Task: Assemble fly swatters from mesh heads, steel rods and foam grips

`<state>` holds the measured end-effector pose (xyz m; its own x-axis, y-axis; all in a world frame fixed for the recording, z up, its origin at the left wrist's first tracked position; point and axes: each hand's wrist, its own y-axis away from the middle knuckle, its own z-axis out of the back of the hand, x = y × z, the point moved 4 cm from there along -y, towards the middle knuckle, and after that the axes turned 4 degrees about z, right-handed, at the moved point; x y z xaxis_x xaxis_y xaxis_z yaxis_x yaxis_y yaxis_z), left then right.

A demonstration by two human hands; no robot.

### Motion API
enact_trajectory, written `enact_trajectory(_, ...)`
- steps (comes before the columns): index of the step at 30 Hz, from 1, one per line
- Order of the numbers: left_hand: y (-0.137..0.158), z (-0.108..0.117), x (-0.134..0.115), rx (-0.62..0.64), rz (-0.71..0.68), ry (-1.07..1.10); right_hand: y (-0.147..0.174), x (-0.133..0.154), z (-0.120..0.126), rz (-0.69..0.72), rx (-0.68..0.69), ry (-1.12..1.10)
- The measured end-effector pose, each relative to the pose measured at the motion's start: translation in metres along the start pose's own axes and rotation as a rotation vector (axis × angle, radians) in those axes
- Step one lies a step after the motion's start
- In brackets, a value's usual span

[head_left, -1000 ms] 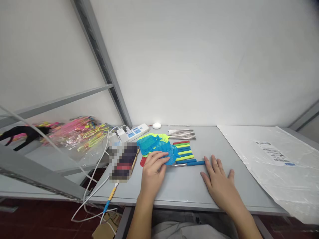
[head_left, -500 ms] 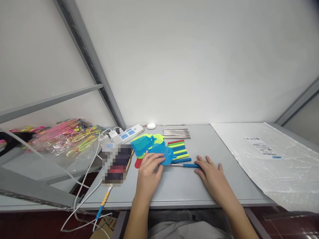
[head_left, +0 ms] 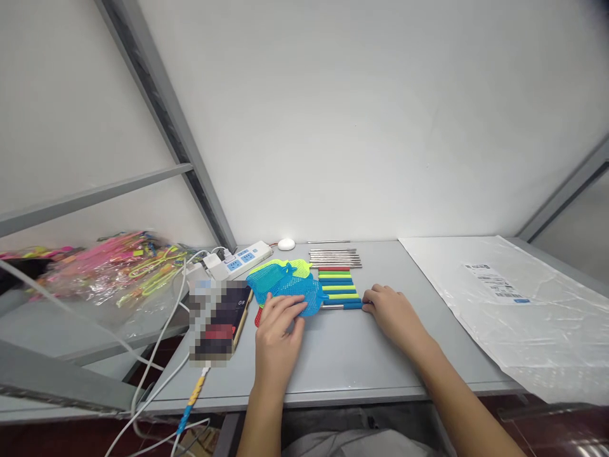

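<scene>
My left hand (head_left: 280,330) lies flat with fingers stretched over the blue mesh fly swatter head (head_left: 311,306) at the near side of a pile. Blue and yellow-green swatter heads (head_left: 299,266) overlap behind it, and a red one (head_left: 257,317) peeks out at the left. At the end of the nearest blue handle (head_left: 353,304), my right hand (head_left: 387,309) has its fingers bent together against the tip. A short metal rod (head_left: 332,307) joins that handle towards the mesh. Red, yellow-green and blue handles (head_left: 339,287) lie stacked in a row just beyond.
Thin metal rods (head_left: 335,257) lie near the wall beside a white rounded object (head_left: 286,244). A power strip (head_left: 242,259) and phone (head_left: 240,311) with cables occupy the left. Bagged colourful items (head_left: 114,266) sit beyond the frame. A white plastic bag (head_left: 476,304) covers the right.
My right hand has moved left and away from me, its spread fingers now bent at the handle's end. The nearest blue handle has shifted up against the row of handles.
</scene>
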<state>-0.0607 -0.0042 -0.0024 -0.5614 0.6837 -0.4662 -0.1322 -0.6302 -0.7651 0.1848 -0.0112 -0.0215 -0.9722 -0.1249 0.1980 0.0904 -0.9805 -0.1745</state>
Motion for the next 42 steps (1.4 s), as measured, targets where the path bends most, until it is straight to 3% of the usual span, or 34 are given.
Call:
enact_trajectory(6, 0.0, 0.001, 0.0, -0.004, -0.005, 0.007, -0.015, -0.003, 0.003, 0.142, 0.037, 0.054)
enact_trajectory(13, -0.001, 0.0, 0.002, 0.015, -0.045, -0.016, -0.009, -0.004, -0.003, 0.254, 0.038, -0.026)
enact_trajectory(16, 0.0, 0.001, 0.002, 0.01, -0.047, -0.022, 0.002, -0.015, -0.005, 0.209, 0.041, -0.144)
enact_trajectory(22, 0.001, 0.003, 0.001, -0.007, -0.054, 0.011, 0.037, -0.044, -0.004, -0.038, 0.039, -0.442)
enact_trajectory(32, 0.003, 0.005, -0.003, -0.02, -0.078, 0.013, 0.053, -0.041, -0.003, 0.09, 0.002, -0.413)
enact_trajectory(42, 0.003, 0.006, -0.005, 0.006, -0.127, 0.03, 0.053, -0.047, -0.001, 0.109, -0.057, -0.403)
